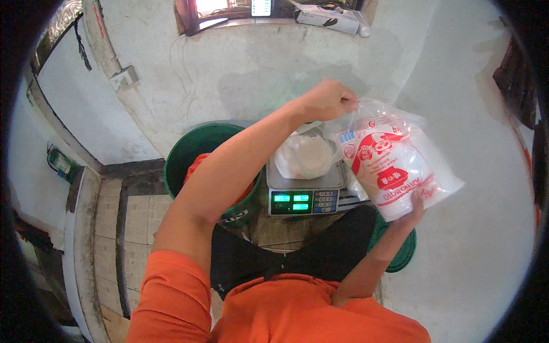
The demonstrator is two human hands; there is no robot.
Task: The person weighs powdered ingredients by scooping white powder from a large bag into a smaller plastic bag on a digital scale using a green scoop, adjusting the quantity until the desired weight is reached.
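Observation:
A clear plastic Ajinomoto bag [388, 160] with red print hangs tilted over the right side, partly filled with white granules. My left hand [332, 100] reaches across and pinches its upper edge near the corner. Under the lower end, my right hand [411, 212] supports the bag, fingers pressed on its face. Just left of it, a thin plastic bag of whitish contents [304, 156] sits on the metal pan of a digital scale [304, 201]. The scale's green displays are lit. The printed bag overlaps the right edge of the smaller bag from my viewpoint.
A green bucket [188, 143] with something orange-red inside stands left of the scale, partly behind my left arm. A green round lid or container [401, 253] lies by my right knee. On the window ledge are a glove box [328, 19] and a lit phone [260, 7].

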